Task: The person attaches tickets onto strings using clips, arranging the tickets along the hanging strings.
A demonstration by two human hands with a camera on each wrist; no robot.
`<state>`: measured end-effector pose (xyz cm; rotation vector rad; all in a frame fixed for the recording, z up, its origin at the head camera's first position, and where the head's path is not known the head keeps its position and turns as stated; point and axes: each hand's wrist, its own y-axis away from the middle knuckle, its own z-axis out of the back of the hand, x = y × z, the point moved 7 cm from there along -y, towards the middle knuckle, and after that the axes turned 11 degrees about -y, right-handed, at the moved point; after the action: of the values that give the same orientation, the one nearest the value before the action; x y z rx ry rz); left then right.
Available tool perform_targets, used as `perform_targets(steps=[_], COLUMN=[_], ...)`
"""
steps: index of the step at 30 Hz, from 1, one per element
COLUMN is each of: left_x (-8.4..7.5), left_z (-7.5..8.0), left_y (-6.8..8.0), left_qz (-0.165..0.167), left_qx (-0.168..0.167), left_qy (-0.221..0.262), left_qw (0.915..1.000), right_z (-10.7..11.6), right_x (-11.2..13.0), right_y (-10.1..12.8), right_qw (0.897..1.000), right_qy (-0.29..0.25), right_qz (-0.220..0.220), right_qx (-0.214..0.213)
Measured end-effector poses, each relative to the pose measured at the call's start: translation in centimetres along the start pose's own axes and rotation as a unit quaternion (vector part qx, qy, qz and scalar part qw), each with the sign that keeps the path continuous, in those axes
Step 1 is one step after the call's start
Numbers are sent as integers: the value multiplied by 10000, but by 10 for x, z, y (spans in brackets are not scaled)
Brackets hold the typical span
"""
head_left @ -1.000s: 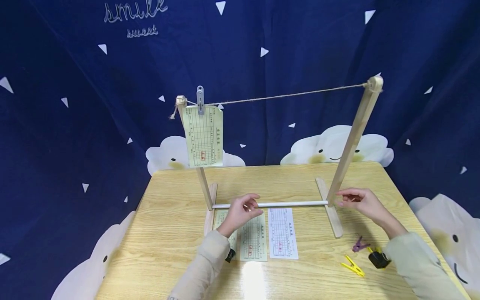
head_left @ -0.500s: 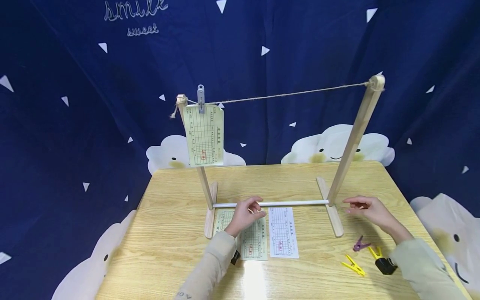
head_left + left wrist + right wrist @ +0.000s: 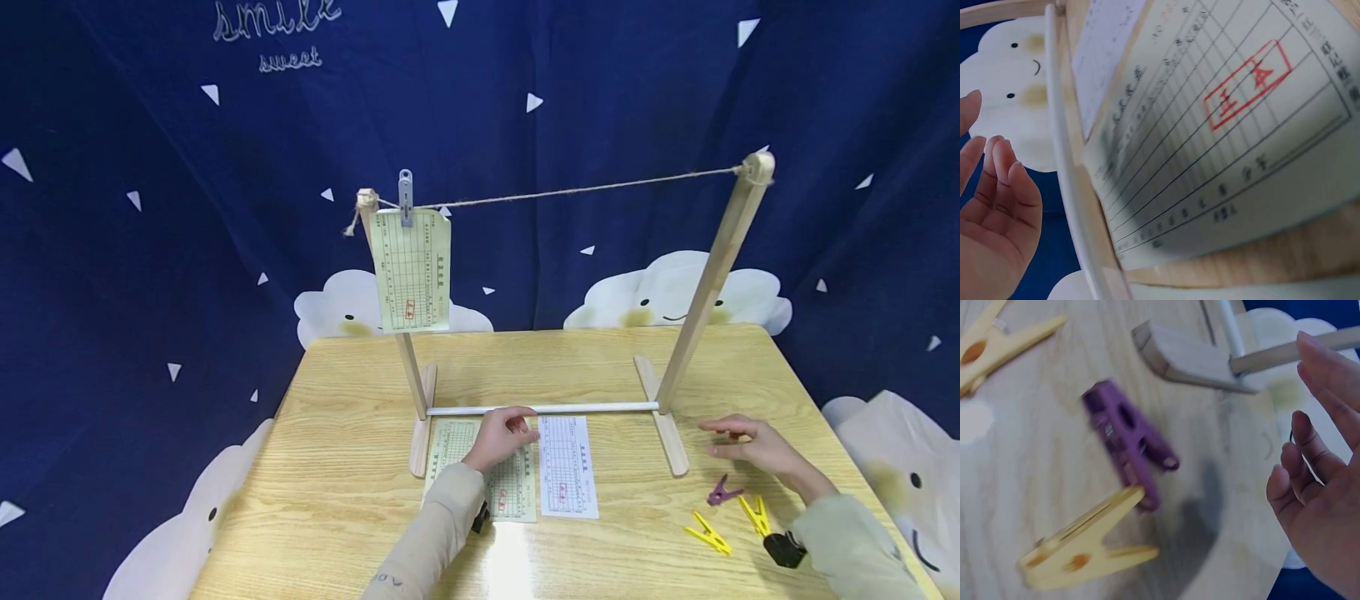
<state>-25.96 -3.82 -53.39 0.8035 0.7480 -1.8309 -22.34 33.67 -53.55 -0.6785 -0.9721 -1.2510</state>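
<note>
My left hand (image 3: pixel 502 437) hovers over a pale green printed slip (image 3: pixel 512 492) with a red stamp, its fingers loosely bent and holding nothing. A second green slip (image 3: pixel 452 442) lies to its left, partly hidden by the sleeve. On the right is a white slip (image 3: pixel 568 467). My right hand (image 3: pixel 757 450) is held above the table's right side, fingers relaxed, nothing in them. Near it lie a purple clothespin (image 3: pixel 722 492), a yellow clothespin (image 3: pixel 756 515) and another yellow clothespin (image 3: pixel 707 534). The right wrist view shows the purple clothespin (image 3: pixel 1125 440) close beside a yellow one (image 3: pixel 1079 547).
A wooden stand with a left post (image 3: pixel 410 375), a taller-looking right post (image 3: pixel 712 283) and a white crossbar (image 3: pixel 600 407) spans the table. From its twine (image 3: pixel 577 191), a grey clip (image 3: pixel 406 200) holds a green slip (image 3: pixel 415 271). A dark blue curtain (image 3: pixel 525 250) hangs behind.
My right hand has moved away from the right post, rightward and toward the clothespins. My left hand has shifted slightly right and nearer, over the slips. Both hands stay without a thing in them.
</note>
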Motion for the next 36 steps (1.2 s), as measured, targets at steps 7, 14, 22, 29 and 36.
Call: perform_targets(steps=[7, 14, 22, 29, 36], left_x=[9, 17, 15, 15, 26], left_z=[-11, -22, -35, -53, -55], left_y=[-9, -13, -8, 2, -4], left_qz=[202, 214, 329, 370, 419], left_qx=[76, 163, 118, 130, 139], left_qy=[83, -9, -1083, -1642, -1436], left_qw=[9997, 9996, 9935, 9857, 9887], right_z=[5, -2, -5, -5, -3], right_x=[-22, -53, -64, -67, -64], right_y=[4, 8, 24, 36, 25], right_qw=[9997, 9961, 9983, 9982, 9983], right_qy=[84, -688, -486, -560, -520], right_qz=[-215, -46, 81, 44, 41], right_qx=[85, 546, 301, 186, 252])
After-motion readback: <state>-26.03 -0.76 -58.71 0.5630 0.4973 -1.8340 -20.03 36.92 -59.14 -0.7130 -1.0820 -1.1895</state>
